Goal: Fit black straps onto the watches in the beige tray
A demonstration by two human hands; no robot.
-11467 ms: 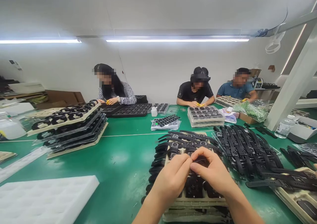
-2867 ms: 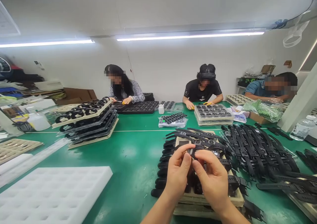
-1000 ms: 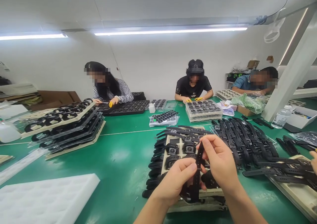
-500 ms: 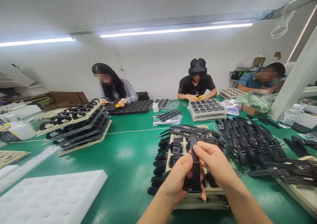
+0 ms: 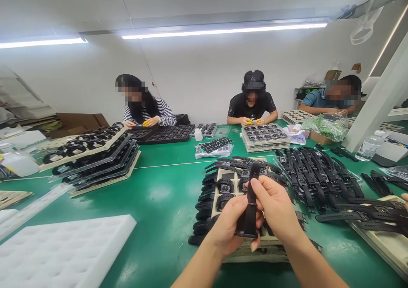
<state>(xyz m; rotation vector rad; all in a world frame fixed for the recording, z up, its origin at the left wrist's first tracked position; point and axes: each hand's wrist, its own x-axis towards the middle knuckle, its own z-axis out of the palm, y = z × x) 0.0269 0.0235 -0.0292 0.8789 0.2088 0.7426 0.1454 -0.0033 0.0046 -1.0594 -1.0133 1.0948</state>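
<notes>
Strap (image 5: 251, 201) held upright, near centre, over the tray (image 5: 245, 254) of watches on the green bench (image 5: 159, 194). Left hand (image 5: 228, 226) closed on its lower end; right hand (image 5: 276, 207) pinches the middle, fingers shut on it. Judged light, soft and bendy, slightly grippy; best taken near the stiffer end. More straps (image 5: 318, 182) lie right; foam block (image 5: 63, 254) near left.

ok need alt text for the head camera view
Two bare hands, left hand and right hand, hold a black watch strap upright above a tray of watches on a green table. Three people work opposite.
</notes>
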